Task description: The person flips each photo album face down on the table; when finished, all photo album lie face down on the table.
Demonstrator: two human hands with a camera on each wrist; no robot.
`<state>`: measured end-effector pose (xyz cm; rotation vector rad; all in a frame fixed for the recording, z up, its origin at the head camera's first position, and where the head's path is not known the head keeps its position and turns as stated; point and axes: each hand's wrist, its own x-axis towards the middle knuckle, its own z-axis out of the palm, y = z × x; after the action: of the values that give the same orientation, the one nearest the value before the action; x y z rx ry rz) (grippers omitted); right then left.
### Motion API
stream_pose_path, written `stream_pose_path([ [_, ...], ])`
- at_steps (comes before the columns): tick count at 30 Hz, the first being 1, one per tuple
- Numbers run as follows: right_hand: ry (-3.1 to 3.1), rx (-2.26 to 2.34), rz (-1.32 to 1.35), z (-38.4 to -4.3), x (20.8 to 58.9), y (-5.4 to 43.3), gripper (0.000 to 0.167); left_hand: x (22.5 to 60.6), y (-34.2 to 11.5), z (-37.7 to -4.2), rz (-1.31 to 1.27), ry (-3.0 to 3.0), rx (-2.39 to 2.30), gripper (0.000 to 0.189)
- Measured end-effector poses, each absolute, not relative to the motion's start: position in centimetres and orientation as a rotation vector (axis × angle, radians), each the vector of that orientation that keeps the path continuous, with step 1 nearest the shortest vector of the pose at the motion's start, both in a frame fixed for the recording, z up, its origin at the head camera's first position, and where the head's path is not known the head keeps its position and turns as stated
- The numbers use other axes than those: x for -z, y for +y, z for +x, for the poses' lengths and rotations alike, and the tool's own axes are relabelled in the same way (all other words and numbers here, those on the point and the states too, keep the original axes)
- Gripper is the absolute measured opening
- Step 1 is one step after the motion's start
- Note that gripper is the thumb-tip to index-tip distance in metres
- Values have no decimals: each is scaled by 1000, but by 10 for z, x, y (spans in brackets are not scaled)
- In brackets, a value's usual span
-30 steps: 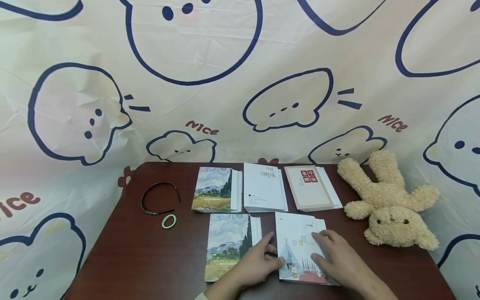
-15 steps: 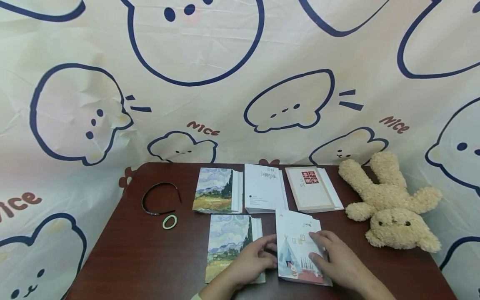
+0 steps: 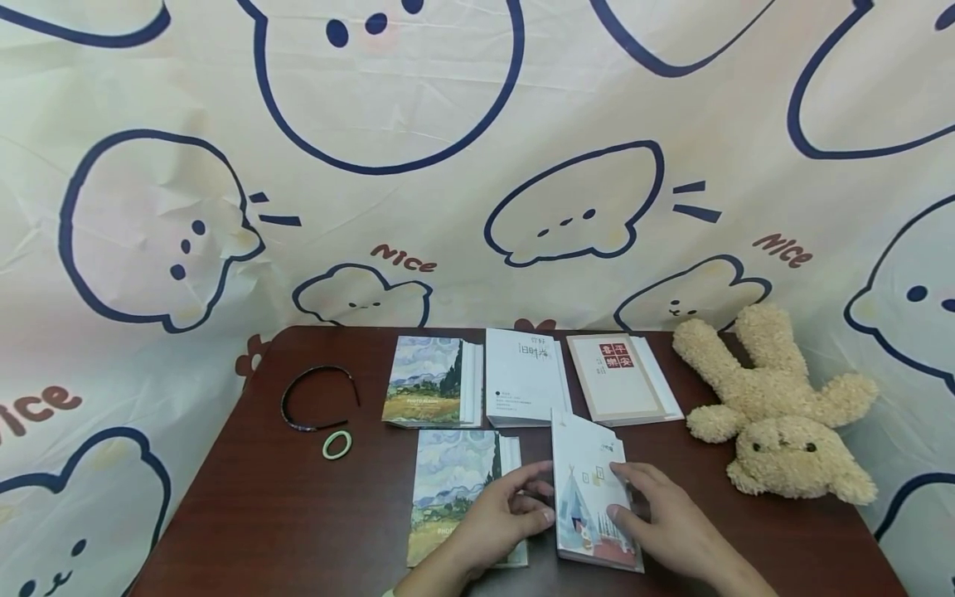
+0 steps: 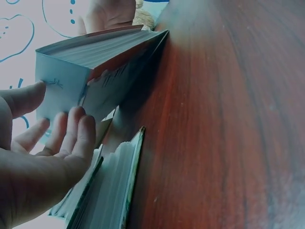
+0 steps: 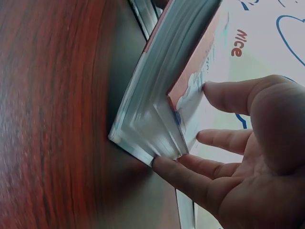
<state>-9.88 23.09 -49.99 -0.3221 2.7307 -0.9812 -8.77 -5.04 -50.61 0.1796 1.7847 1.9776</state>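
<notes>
A thick white photo album (image 3: 589, 506) with a blue tent picture is tilted at the table's front, its spine side raised. My left hand (image 3: 503, 510) holds it at the spine; in the left wrist view the thumb lies on the spine (image 4: 59, 83) and the fingertips at its lower edge. From the right, my right hand (image 3: 671, 514) grips it, thumb on the front cover and fingers at the open page edge (image 5: 147, 129), where the pages fan slightly. Beside my left hand lies a photo album with a painted landscape (image 3: 451, 489), partly covered by that hand.
Behind stand in a row another landscape album (image 3: 423, 381), a white album (image 3: 525, 377) and a beige album with red squares (image 3: 619, 377). A teddy bear (image 3: 783, 406) lies at right. A black headband (image 3: 285, 402) and pale green ring (image 3: 327, 452) lie left on the brown table (image 3: 276, 514).
The tent-picture album has tilted, its spine side rising and its cover looking narrower. My left hand has come up to its spine, and my right hand has shifted slightly left with it.
</notes>
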Motion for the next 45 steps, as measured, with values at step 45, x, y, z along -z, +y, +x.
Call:
stream_pose_path([
  [45,2243,1497,-413,-97,499,197,62,473,-47,-89,248,1843,-2066,68],
])
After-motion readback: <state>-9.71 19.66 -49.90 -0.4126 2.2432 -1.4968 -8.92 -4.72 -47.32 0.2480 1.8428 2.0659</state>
